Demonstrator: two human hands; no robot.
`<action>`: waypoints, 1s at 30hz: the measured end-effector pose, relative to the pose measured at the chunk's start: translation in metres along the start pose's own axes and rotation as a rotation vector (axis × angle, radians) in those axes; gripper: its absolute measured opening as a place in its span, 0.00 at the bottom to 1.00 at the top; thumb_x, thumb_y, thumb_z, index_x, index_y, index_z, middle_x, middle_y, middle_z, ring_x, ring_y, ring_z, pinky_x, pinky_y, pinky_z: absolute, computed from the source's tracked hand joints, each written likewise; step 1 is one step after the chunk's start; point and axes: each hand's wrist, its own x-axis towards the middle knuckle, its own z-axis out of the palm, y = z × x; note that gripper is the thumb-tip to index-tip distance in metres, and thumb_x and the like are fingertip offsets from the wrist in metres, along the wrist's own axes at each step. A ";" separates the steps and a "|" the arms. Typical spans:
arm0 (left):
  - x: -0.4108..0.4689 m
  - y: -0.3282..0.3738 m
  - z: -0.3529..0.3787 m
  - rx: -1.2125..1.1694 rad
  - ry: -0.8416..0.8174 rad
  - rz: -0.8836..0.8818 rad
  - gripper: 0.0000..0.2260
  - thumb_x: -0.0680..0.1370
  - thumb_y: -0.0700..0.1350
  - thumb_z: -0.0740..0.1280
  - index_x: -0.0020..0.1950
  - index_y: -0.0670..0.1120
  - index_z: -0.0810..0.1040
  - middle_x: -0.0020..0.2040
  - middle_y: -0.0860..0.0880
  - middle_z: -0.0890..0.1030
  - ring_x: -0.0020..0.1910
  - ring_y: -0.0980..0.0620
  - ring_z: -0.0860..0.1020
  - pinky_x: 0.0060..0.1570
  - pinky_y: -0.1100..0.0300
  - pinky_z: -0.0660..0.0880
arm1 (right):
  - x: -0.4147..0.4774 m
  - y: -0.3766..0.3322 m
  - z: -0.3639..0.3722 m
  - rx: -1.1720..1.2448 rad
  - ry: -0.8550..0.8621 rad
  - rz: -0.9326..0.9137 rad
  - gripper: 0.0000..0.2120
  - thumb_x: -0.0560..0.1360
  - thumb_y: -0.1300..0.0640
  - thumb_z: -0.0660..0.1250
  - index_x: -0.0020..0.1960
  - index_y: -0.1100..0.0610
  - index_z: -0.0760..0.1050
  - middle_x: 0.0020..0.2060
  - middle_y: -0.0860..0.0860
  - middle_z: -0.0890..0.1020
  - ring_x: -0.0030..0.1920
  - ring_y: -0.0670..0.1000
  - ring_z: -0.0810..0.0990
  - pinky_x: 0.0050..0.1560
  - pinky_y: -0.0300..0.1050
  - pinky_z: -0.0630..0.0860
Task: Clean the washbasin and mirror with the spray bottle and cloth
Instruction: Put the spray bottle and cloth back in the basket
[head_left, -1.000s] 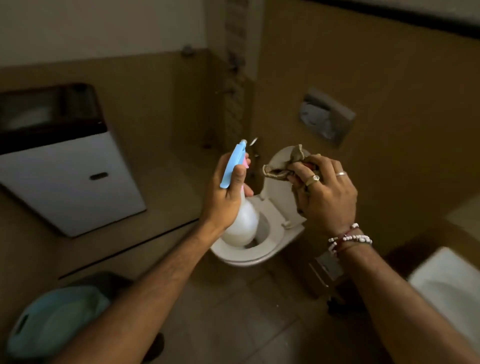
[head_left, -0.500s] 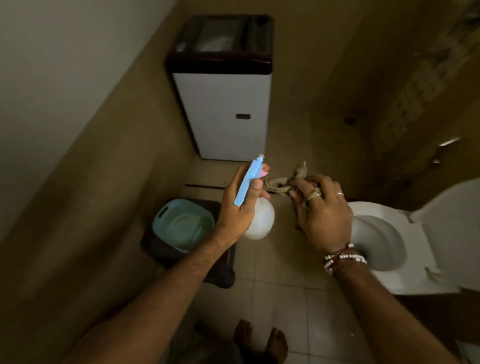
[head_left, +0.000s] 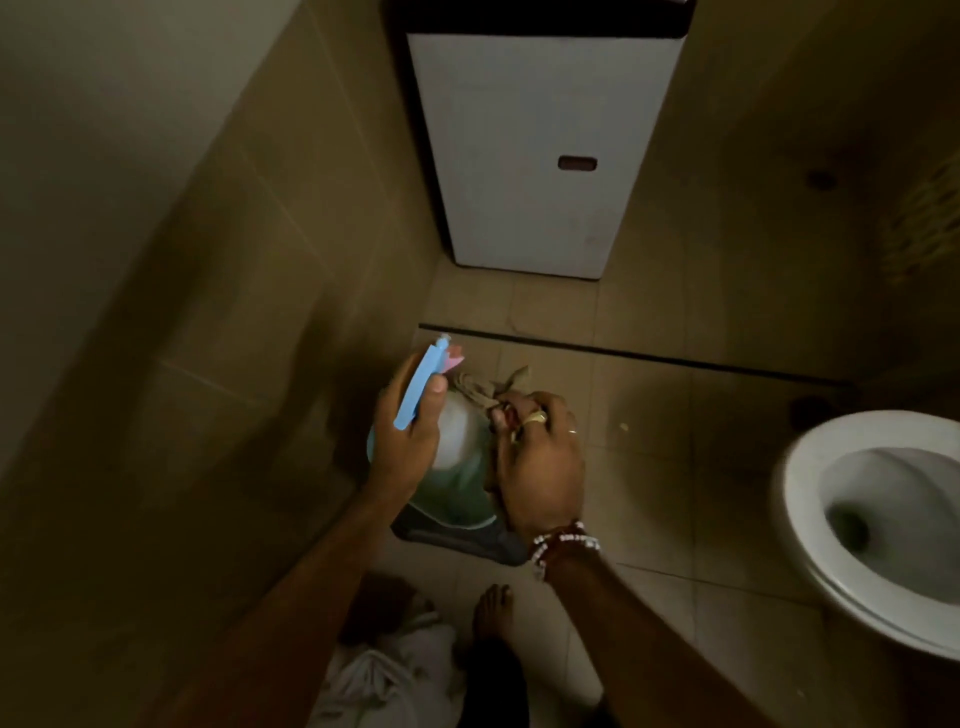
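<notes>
Bare feet (head_left: 493, 608) on the tiled floor. Above them, the left hand (head_left: 410, 436) is wrapped round the white spray bottle with its blue trigger (head_left: 421, 384) — nozzle aimed at the crumpled beige cloth (head_left: 485, 389) pinched in the right hand (head_left: 540, 467), likely to wet it. Further off, the white cabinet (head_left: 535, 156). No readable labels; washbasin and mirror out of view.

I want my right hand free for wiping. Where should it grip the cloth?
Grip the bunched middle of the cloth from above, where the right hand already pinches it; its loose ends stick out and would slip. The left hand holds the spray bottle.
</notes>
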 end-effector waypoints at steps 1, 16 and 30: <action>0.008 -0.016 -0.004 0.002 0.001 -0.027 0.23 0.73 0.62 0.60 0.62 0.51 0.72 0.56 0.48 0.79 0.55 0.53 0.78 0.55 0.70 0.73 | 0.002 -0.001 0.019 0.005 -0.009 0.042 0.23 0.79 0.44 0.53 0.61 0.55 0.78 0.61 0.55 0.76 0.57 0.57 0.77 0.54 0.53 0.79; 0.056 -0.161 -0.019 0.097 -0.332 0.009 0.20 0.77 0.39 0.66 0.67 0.52 0.69 0.60 0.77 0.72 0.62 0.70 0.72 0.59 0.74 0.69 | 0.003 0.018 0.196 -0.062 -0.252 0.532 0.19 0.83 0.49 0.55 0.69 0.57 0.70 0.67 0.59 0.68 0.64 0.63 0.70 0.63 0.62 0.71; 0.046 -0.192 -0.021 0.235 -0.267 0.045 0.25 0.72 0.48 0.72 0.68 0.47 0.72 0.66 0.51 0.75 0.64 0.66 0.72 0.63 0.71 0.68 | -0.005 0.043 0.229 -0.088 -0.524 0.764 0.35 0.79 0.46 0.63 0.79 0.51 0.48 0.77 0.60 0.50 0.76 0.65 0.51 0.74 0.68 0.52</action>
